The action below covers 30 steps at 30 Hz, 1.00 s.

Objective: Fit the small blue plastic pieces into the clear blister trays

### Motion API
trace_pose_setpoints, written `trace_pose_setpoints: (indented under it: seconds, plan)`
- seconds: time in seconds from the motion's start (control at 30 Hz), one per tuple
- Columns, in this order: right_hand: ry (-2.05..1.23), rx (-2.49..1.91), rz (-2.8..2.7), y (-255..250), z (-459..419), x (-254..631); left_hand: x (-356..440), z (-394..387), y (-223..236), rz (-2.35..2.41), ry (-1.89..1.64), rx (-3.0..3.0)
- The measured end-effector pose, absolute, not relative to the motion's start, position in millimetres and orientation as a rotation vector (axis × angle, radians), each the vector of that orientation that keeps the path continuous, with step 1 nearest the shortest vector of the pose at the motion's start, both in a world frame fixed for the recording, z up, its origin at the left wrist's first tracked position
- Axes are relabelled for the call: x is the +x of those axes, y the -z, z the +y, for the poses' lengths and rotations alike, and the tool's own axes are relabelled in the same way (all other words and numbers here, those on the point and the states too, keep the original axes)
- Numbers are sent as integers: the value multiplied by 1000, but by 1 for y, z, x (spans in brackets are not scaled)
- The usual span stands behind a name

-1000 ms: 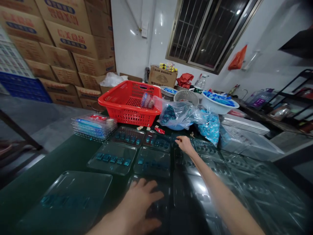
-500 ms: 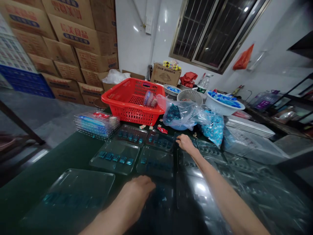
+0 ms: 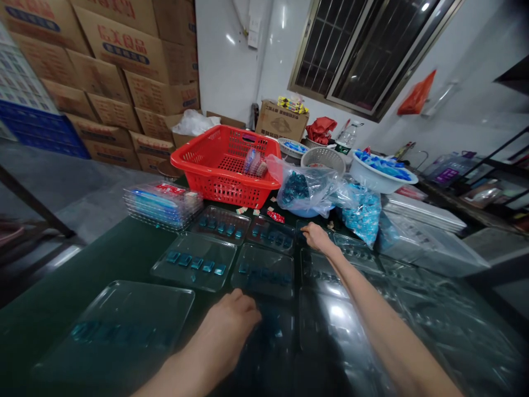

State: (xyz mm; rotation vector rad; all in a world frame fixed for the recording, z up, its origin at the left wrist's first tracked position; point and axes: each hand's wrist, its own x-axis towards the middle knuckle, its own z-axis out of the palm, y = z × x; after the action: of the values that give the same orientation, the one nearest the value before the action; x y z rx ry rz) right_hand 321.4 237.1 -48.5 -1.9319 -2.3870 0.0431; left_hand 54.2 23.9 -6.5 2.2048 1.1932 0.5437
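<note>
Clear plastic blister trays [image 3: 194, 262] cover the dark green table top [image 3: 82, 264], many holding small teal-blue pieces in rows. My left hand [image 3: 231, 325] lies curled on a tray [image 3: 268, 336] near me, its fingers together over the blue pieces. Whether it pinches one is hidden. At the far end of the trays my right hand [image 3: 316, 237] reaches out, its fingertips down on the tray edge [image 3: 300, 234]. Nothing held there shows clearly.
A red plastic basket [image 3: 225, 165] stands behind the trays, next to a stack of filled trays [image 3: 163, 207]. Bags of blue pieces [image 3: 306, 190] and a white bowl [image 3: 382, 176] lie to the right. Cardboard cartons [image 3: 124, 55] are stacked at the back left.
My left hand has closed from spread fingers and drawn slightly nearer me. My right hand stays at the far tray. The whole view has shifted a little as my head turned.
</note>
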Motion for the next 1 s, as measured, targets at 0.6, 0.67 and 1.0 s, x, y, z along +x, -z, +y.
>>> trace_pose_setpoints:
  seconds: [0.6,0.67,1.0]
  plan:
    - [33,-1762,-2216,5,154,282,47,35,1,1196,-755,1528]
    - [-84,-1611,-2227,-3,116,265,49,37,2,1145,-825,1253]
    - [-887,-1145,-1795,3,23,208,60,26,1,899,-1013,960]
